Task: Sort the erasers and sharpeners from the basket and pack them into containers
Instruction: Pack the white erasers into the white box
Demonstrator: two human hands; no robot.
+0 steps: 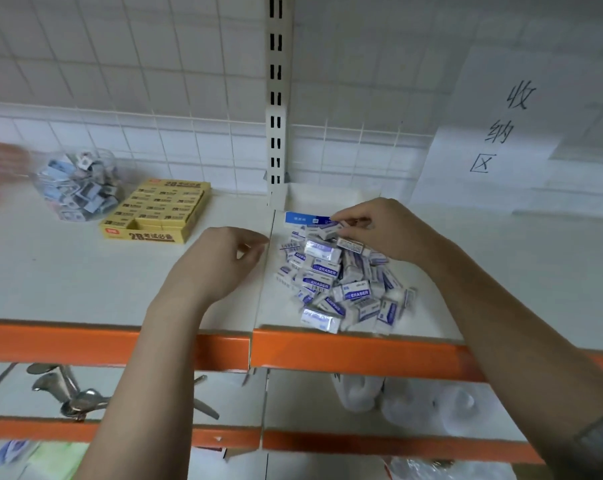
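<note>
Left of the clear jar (78, 188), an orange thing (0, 161) is blurred and cut by the picture's edge. The jar's small contents are too blurred to tell.

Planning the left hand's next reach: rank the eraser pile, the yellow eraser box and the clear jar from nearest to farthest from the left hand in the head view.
From the left hand:
1. Eraser pile, just to its right on the shelf.
2. Yellow eraser box, behind it to the left.
3. Clear jar, farther left, near the back wall.
</note>
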